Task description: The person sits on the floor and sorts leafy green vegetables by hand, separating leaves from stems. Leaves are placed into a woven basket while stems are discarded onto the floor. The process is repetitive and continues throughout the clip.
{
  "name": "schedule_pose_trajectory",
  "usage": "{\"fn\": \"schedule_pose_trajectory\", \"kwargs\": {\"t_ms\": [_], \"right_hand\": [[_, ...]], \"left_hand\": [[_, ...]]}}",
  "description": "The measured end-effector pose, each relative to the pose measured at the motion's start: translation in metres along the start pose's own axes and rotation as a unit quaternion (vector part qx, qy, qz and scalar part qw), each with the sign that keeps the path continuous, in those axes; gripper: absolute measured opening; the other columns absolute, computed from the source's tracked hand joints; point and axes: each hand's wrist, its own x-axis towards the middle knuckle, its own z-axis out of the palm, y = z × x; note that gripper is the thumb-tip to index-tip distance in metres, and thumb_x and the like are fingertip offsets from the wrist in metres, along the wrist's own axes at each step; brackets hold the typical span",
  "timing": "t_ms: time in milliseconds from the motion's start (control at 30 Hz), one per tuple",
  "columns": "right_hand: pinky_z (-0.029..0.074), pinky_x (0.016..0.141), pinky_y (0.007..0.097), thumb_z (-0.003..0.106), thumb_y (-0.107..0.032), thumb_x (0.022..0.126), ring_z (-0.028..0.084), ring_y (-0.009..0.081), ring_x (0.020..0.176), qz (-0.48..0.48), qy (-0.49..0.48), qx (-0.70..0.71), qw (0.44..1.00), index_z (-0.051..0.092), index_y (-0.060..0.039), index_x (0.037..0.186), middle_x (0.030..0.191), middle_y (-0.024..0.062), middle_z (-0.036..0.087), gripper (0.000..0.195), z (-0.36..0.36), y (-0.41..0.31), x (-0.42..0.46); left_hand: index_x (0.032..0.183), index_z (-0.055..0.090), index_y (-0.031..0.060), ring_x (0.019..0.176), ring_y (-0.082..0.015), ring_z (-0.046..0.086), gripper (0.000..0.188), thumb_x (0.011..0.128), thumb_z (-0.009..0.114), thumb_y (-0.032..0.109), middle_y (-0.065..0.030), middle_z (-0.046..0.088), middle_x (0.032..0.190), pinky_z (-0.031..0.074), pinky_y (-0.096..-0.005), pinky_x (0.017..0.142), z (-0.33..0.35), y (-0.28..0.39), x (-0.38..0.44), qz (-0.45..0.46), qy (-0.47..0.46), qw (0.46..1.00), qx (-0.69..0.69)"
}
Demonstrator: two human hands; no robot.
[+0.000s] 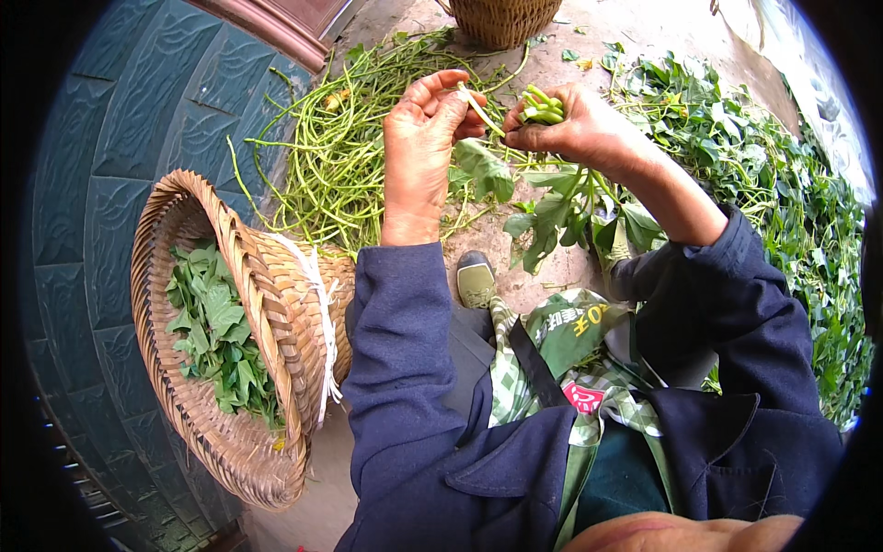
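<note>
My right hand (pixel 579 127) is closed around a bunch of leafy green stems, whose cut ends (pixel 541 107) poke up past my thumb. Lobed leaves (pixel 552 221) from the bunch hang down below that hand. Between thumb and fingertips, my left hand (pixel 431 131) pinches the pale upper end of a single stalk (pixel 483 114). The stalk slants down to the fingertips of my right hand. Behind my left hand spreads a heap of bare green stems and vines (pixel 338 148) on the ground.
At left, a woven basket (pixel 259 297) lies tilted with picked leaves (pixel 214 317) inside. Leafy vines (pixel 779 200) cover the ground at right. Another wicker basket (pixel 507 21) stands beyond the heap. A blue-green tiled wall (pixel 131 152) borders the left. A checked apron (pixel 507 386) covers my lap.
</note>
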Motion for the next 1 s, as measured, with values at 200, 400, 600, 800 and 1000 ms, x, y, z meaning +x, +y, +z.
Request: {"fn": "schedule_pose_trajectory", "kwargs": {"t_ms": [200,400,600,800,1000], "right_hand": [[0.042,0.06,0.0198,0.062,-0.011,0.074,0.051,0.0049,0.065,-0.016,-0.009,-0.037,0.999,0.06,-0.0031,0.078,0.069,-0.0012,0.057,0.008,0.001,-0.007,-0.001],[0.044,0.067,0.0216,0.064,-0.013,0.076,0.054,0.0057,0.07,-0.065,0.015,0.045,0.997,0.062,-0.0035,0.085,0.075,-0.0001,0.061,0.013,0.0,-0.009,-0.005],[0.044,0.068,0.0219,0.066,-0.015,0.076,0.055,0.0067,0.073,-0.036,0.045,0.019,0.998,0.062,-0.0041,0.086,0.076,0.0002,0.062,0.014,-0.009,-0.011,-0.002],[0.043,0.068,0.0223,0.066,-0.015,0.076,0.054,0.0062,0.071,-0.025,0.041,0.02,0.999,0.063,-0.0038,0.087,0.077,0.0002,0.063,0.016,-0.011,-0.016,-0.004],[0.04,0.059,0.0216,0.067,-0.02,0.075,0.05,0.0047,0.063,-0.015,0.028,-0.015,0.999,0.063,-0.0049,0.084,0.071,-0.0026,0.06,0.018,-0.01,-0.003,0.002]], "left_hand": [[0.106,0.053,0.0005,0.07,-0.0116,0.06,0.023,0.084,0.055,0.006,-0.0103,0.063,0.086,0.051,-0.0233,0.063,0.001,0.0,-0.003,-0.038,-0.017,0.999,-0.023],[0.101,0.059,-0.0002,0.072,-0.0151,0.062,0.019,0.087,0.053,0.01,-0.0069,0.063,0.088,0.053,-0.0287,0.065,0.003,-0.009,-0.003,-0.095,-0.064,0.993,-0.03],[0.103,0.058,0.0001,0.074,-0.017,0.062,0.022,0.086,0.056,0.014,-0.0079,0.063,0.088,0.053,-0.0308,0.067,0.006,-0.009,-0.011,-0.126,-0.101,0.987,0.013],[0.1,0.058,-0.0012,0.068,-0.0111,0.06,0.025,0.083,0.061,0.016,-0.0048,0.063,0.079,0.052,-0.0253,0.061,0.008,-0.009,-0.009,-0.086,-0.084,0.993,0.001],[0.096,0.059,0.0019,0.067,-0.0094,0.059,0.017,0.084,0.059,0.014,-0.0035,0.062,0.079,0.052,-0.0239,0.057,0.014,-0.005,-0.01,-0.045,-0.043,0.998,0.016]]}}
